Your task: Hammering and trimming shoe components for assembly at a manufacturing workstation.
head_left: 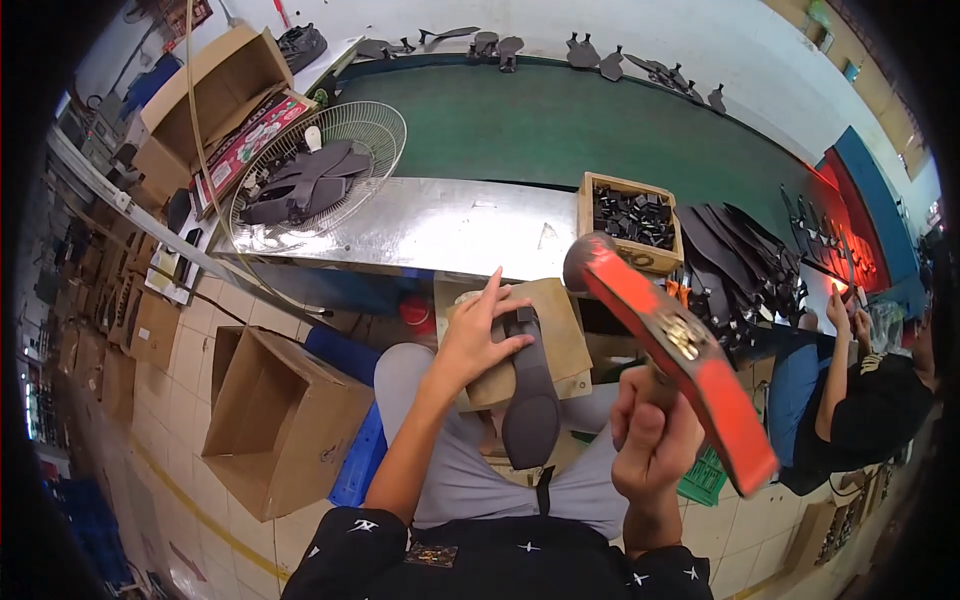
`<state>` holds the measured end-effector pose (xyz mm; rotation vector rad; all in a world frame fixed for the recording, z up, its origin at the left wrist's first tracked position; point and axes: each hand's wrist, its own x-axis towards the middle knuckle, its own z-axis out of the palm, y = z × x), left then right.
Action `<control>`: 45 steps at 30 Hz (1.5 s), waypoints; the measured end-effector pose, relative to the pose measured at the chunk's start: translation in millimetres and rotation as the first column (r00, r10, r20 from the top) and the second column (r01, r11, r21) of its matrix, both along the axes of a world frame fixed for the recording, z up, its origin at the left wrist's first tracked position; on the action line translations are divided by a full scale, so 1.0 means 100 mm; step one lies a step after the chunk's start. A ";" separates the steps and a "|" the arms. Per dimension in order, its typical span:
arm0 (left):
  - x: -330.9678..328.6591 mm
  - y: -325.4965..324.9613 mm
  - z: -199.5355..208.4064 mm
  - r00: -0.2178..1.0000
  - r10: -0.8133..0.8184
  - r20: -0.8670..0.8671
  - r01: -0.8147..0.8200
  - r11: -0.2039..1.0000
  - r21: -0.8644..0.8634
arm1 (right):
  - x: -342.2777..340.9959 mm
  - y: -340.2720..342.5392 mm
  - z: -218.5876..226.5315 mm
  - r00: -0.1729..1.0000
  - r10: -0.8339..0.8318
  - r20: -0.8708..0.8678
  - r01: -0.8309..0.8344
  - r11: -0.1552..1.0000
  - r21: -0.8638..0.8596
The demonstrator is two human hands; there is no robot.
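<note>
Left hand pressed flat on grey shoe sole over tan block on lap, right hand clenched on raised red-handled hammer (head up): likely risk, struck fingers, hand lying in strike path.

The setting is a footwear assembly workshop. A long green conveyor belt carries dark cut shoe parts along its far edge. A metal work surface holds a wooden box of small black components. Open cardboard boxes stand on the tiled floor, and stacked dark straps lie beside a co-worker.
</note>
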<state>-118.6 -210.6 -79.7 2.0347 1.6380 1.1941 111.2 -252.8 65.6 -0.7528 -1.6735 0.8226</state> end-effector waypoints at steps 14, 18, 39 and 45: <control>0.08 0.07 0.08 0.999 0.036 -0.011 -0.037 0.972 -0.232 | -0.13 0.39 -0.23 0.779 -0.037 0.626 -0.019 0.996 0.082; 0.06 -0.06 0.02 0.989 0.038 -0.142 -0.057 0.989 -0.134 | 0.00 0.38 -0.30 0.871 0.086 0.485 0.008 0.982 -0.189; 0.63 -0.89 0.90 0.844 -0.032 0.536 0.252 0.905 -0.344 | 0.28 1.20 -1.26 0.498 -0.537 0.681 0.389 0.840 0.378; 1.12 -0.51 0.99 0.761 -0.082 0.643 0.470 0.753 -0.460 | 0.77 1.97 -1.72 0.146 -0.595 0.790 0.677 0.643 0.359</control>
